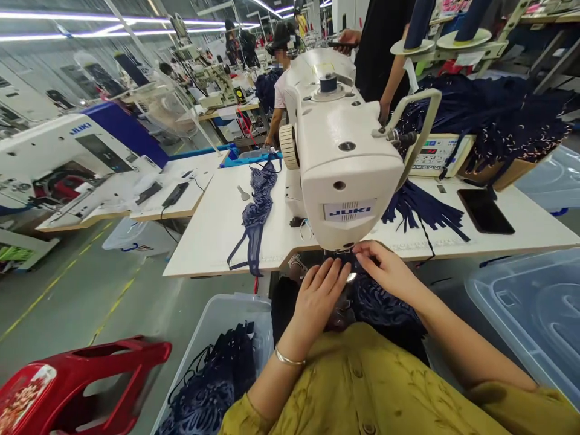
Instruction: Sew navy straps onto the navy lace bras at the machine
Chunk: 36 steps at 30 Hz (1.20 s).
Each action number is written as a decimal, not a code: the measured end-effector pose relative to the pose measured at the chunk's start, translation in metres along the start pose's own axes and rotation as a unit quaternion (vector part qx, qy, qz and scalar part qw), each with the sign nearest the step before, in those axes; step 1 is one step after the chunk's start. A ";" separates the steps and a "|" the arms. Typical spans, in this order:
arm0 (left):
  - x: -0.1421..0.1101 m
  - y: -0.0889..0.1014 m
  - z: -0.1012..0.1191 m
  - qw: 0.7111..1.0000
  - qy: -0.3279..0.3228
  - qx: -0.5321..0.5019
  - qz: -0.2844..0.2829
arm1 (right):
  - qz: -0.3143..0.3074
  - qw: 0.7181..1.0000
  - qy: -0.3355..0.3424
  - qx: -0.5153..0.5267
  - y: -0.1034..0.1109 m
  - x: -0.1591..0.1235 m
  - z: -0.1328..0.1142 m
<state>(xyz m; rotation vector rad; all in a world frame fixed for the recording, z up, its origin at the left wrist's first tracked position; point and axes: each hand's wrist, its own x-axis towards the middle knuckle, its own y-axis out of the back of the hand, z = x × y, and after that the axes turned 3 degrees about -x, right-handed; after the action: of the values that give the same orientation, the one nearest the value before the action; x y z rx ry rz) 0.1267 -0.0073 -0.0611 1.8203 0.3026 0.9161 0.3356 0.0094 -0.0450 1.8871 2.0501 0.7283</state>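
Under the head of the white sewing machine (pixel 351 175), both my hands are at the needle area. My left hand (pixel 319 293) lies with its fingers stretched out over dark navy fabric at the machine's edge. Thumb and fingertips pinched, my right hand (pixel 383 266) grips the fabric's edge close to the needle. This fabric looks part of a navy lace garment (pixel 383 302), which hangs down onto my lap. The needle and the exact stitching spot are hidden behind the machine head and my fingers. A navy bra (pixel 260 205) lies stretched out on the table (pixel 199 241) to the left.
Navy straps (pixel 426 208) and a black phone (pixel 486 211) lie at right, before a control box (pixel 437 154) and a carton (pixel 512 175) heaped with straps. A plastic bin (pixel 211 320) of navy pieces stands lower left, near a red stool (pixel 90 386). Co-workers are beyond.
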 end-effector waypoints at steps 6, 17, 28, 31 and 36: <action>-0.003 -0.004 0.000 0.999 0.022 -0.033 0.003 | -0.019 0.999 0.024 -0.009 0.007 -0.005 0.008; -0.006 -0.004 0.004 0.997 0.064 -0.035 0.004 | -0.065 0.991 0.106 -0.051 0.002 0.019 0.012; -0.002 -0.007 0.004 0.996 0.080 -0.036 0.022 | -0.075 0.991 0.072 -0.085 0.006 0.023 0.003; -0.001 -0.008 0.003 0.995 0.081 -0.044 0.023 | -0.073 0.990 0.072 -0.101 0.005 0.024 0.005; -0.001 -0.008 0.004 0.995 0.083 -0.048 0.024 | -0.073 0.988 0.078 -0.107 0.005 0.025 0.007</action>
<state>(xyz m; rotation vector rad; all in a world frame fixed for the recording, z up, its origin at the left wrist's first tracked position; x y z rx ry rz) 0.1302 -0.0070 -0.0692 1.6738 0.3151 1.0997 0.3399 0.0356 -0.0447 1.5903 2.0796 1.0406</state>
